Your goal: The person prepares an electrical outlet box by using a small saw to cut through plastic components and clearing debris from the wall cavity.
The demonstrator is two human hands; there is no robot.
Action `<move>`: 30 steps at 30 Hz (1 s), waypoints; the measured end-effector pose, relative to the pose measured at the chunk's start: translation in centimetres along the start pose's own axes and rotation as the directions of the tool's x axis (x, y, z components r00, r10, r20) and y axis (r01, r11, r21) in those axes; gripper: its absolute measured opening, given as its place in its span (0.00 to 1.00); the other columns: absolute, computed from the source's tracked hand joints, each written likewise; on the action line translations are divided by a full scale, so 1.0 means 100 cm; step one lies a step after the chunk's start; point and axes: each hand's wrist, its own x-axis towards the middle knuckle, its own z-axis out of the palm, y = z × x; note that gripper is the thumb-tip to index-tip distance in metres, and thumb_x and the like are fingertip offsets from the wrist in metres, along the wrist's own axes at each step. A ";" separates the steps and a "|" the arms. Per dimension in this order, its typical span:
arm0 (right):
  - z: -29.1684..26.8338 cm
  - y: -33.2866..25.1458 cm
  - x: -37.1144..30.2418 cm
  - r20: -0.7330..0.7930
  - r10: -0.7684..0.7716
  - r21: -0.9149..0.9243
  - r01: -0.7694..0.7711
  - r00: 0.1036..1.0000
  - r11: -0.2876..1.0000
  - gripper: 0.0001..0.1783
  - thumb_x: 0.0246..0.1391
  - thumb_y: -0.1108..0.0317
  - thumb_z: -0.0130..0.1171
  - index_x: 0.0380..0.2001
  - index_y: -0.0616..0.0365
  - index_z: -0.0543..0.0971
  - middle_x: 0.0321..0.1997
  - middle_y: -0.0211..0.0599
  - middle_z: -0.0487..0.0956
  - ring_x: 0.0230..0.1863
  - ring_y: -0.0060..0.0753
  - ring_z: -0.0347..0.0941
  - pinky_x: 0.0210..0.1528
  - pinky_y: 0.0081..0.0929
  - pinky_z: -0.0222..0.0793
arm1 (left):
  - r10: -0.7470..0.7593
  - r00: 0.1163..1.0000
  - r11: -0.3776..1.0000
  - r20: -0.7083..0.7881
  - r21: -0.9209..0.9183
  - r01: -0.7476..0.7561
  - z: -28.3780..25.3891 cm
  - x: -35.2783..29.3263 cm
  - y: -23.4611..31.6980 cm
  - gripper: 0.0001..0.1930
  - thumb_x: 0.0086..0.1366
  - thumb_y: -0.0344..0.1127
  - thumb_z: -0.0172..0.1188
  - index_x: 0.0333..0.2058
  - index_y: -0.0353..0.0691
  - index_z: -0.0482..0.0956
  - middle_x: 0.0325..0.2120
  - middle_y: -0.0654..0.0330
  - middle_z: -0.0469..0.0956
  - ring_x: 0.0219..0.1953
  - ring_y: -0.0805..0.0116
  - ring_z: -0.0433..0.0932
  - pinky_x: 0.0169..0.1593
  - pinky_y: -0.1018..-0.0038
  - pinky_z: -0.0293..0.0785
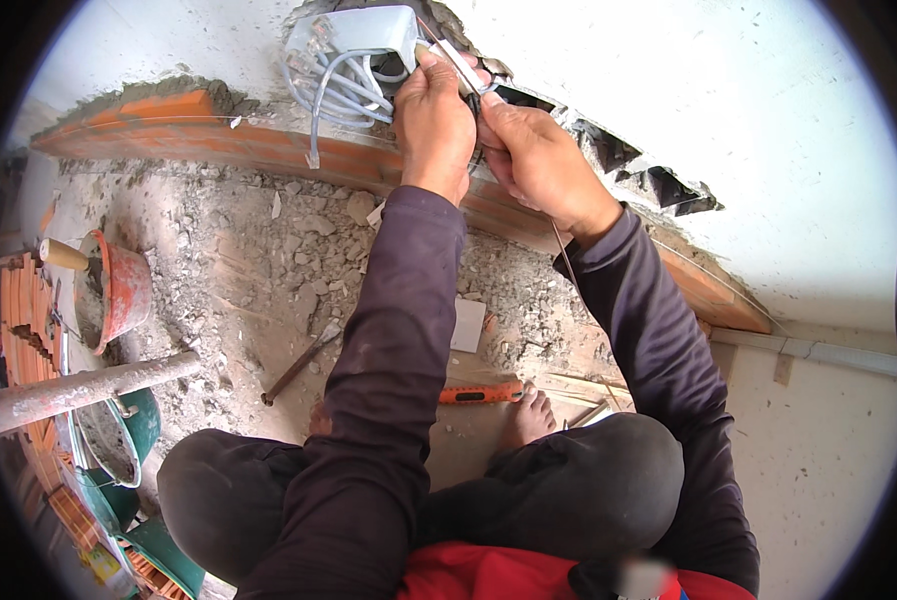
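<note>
The main hazard at this point was judged to be the loose bundle of gray cables (343, 92): a snag on the left hand (434, 125) could have tugged the white strip (456, 66) out of line. A slack grip could also have dropped the strip into the wall gap (608, 150), whose broken edge could have scraped the knuckles. The bare foot (528, 418) was exposed to anything falling onto the rubble (303, 235).

The white strip lay between the hands at the wall, just right of the white box (373, 30). The left hand pinched it, thumb on the near face and fingertips behind. The right hand (548, 165) was bent inward at the strip's lower end; whether it pinched the strip or the dark piece (472, 101) there could not be told.
</note>
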 end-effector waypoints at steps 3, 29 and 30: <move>0.004 0.008 -0.005 -0.087 -0.126 -0.173 0.110 0.988 0.979 0.28 0.64 0.53 0.38 0.21 0.67 0.70 0.15 0.43 0.67 0.20 0.36 0.62 0.28 0.36 0.61 | -0.018 1.000 0.998 -0.021 -0.061 0.016 0.002 -0.002 0.000 0.22 0.73 0.46 0.35 0.42 0.31 0.70 0.35 0.56 0.73 0.39 0.69 0.71 0.47 0.72 0.68; 0.015 -0.017 -0.008 -0.181 -0.190 -0.431 0.095 0.965 0.897 0.25 0.64 0.59 0.39 0.23 0.70 0.72 0.20 0.60 0.72 0.25 0.62 0.69 0.30 0.45 0.64 | -0.018 0.999 0.999 0.031 -0.036 0.020 -0.001 0.003 -0.007 0.21 0.73 0.45 0.37 0.41 0.31 0.71 0.35 0.55 0.75 0.39 0.69 0.72 0.49 0.72 0.68; 0.016 -0.014 -0.013 -0.175 -0.184 -0.445 0.089 0.967 0.891 0.25 0.64 0.59 0.39 0.23 0.70 0.72 0.20 0.60 0.72 0.25 0.62 0.69 0.30 0.45 0.64 | -0.006 1.000 1.000 0.018 -0.023 0.007 -0.003 0.001 -0.006 0.21 0.73 0.45 0.37 0.41 0.31 0.71 0.35 0.55 0.74 0.39 0.69 0.72 0.49 0.72 0.68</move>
